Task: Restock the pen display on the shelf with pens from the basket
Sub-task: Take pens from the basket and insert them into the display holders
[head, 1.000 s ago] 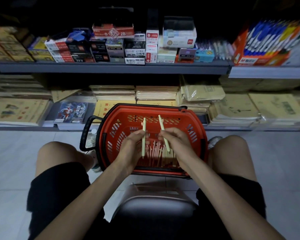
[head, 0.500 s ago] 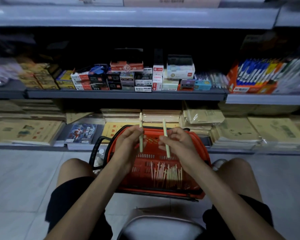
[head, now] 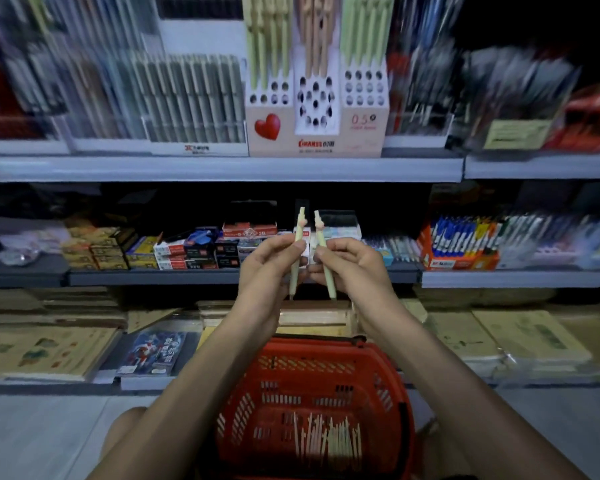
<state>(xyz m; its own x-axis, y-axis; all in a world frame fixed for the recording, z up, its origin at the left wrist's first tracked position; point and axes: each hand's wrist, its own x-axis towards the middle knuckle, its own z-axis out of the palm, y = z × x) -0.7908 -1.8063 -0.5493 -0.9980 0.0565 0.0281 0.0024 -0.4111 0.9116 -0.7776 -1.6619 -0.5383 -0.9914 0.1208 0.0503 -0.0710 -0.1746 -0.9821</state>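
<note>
My left hand (head: 269, 265) grips one pale green pen (head: 298, 233), held upright. My right hand (head: 352, 265) grips a second pale green pen (head: 321, 237), tilted slightly left at its top. The two pens stand side by side in front of the middle shelf. Above them on the upper shelf sits the pen display (head: 316, 133), a cardboard stand with a red heart and rows of holes, some filled with green and peach pens. Below my arms lies the red basket (head: 312, 368) with several pale pens (head: 326, 441) lying in its bottom.
The upper shelf edge (head: 222, 168) runs below the display, with blurred racks of other pens on both sides. Small boxes (head: 194, 251) and a marker box (head: 461, 244) fill the middle shelf. Stacks of notebooks (head: 45, 351) line the bottom shelf.
Both hands have risen from over the basket up to middle-shelf height, each keeping its pen. The view has tilted upward, and the pen display on the upper shelf has come into sight.
</note>
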